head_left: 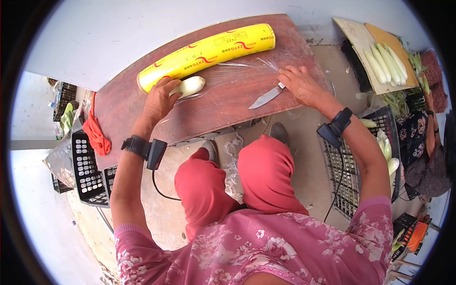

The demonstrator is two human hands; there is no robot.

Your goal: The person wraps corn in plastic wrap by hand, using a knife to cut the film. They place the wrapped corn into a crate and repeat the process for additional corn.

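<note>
My left hand (pixel 162 99) is closed around a pale, peeled vegetable stalk (pixel 192 86), its rounded end showing past my fingers. That stalk lies on clear cling film (pixel 223 76) beside a yellow printed roll of film (pixel 209 54). The film stretches rightward across the reddish table (pixel 209 111) and gathers into creases at my right hand (pixel 299 85), whose fingers pinch its edge. A knife (pixel 267 98) pokes out from under the same hand, blade pointing left toward me, most of its handle hidden by the hand.
Several pale stalks (pixel 387 64) rest on a board (pixel 349 31) at the right. Black crates (pixel 88 166) stand left, and a crate (pixel 349 180) with stalks stands right. A red cloth (pixel 97 135) hangs at the table's left edge. Another person (pixel 418 137) sits at far right.
</note>
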